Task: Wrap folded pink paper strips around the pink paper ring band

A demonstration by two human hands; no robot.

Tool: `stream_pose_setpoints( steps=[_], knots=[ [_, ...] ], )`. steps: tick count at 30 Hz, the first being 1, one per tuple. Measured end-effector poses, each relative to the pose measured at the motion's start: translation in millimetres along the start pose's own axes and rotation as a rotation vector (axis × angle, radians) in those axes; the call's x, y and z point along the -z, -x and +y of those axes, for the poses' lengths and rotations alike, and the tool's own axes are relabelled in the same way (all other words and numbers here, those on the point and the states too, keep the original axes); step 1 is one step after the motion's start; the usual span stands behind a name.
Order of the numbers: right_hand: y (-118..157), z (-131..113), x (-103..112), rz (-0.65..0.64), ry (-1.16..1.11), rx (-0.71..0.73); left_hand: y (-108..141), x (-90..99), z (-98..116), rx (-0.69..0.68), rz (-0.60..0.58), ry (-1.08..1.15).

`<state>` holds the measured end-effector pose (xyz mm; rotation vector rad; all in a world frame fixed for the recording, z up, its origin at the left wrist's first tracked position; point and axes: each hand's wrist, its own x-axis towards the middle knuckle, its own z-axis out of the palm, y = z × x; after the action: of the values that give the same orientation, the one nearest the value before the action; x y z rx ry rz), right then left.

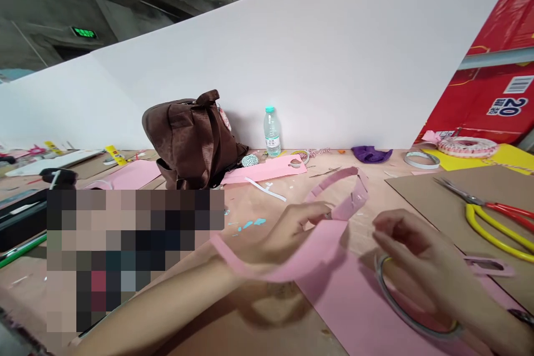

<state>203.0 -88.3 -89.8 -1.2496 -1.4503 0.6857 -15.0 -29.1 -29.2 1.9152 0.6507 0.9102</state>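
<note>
My left hand [294, 228] is closed on a pink paper strip [287, 267], whose upper part curves into a loop beyond the fingertips and whose lower end bends back over the wrist. To the right, my right hand [421, 256] has its fingers curled, the thumb close to the fingertips; what they hold, if anything, is too small to name. A roll of tape [386, 289] hangs around or beneath that hand, above a pink sheet [354, 306] lying on the table.
Scissors with yellow handles [475, 208] lie on brown cardboard [417, 189] at the right. Farther back stand a brown bag [187, 139] and a water bottle [272, 132]. Purple cloth [371, 154] and another tape roll [421, 160] lie near the white partition [325, 55].
</note>
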Motion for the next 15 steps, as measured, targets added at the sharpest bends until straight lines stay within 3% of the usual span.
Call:
stream_pose_setpoints(
  steps=[2,4,9,12,15],
  knots=[
    [8.4,-14.3,-5.3,-0.201,0.083,0.037,2.8,-3.4,-1.4,-0.04,-0.08,-0.069],
    [15.9,-24.6,-10.1,-0.32,0.098,0.023,4.8,-6.8,-2.4,-0.069,-0.158,-0.12],
    [29.2,-19.5,-19.2,-0.245,-0.056,-0.216,10.8,-17.4,2.6,-0.142,-0.278,-0.238],
    [33.7,-13.3,-23.2,-0.205,-0.231,-0.329,15.9,-23.7,0.0,-0.23,-0.267,-0.335],
    [35.1,-16.1,-26.3,-0.165,-0.353,-0.339,20.8,-28.1,-7.7,-0.316,-0.246,-0.379]
  ],
)
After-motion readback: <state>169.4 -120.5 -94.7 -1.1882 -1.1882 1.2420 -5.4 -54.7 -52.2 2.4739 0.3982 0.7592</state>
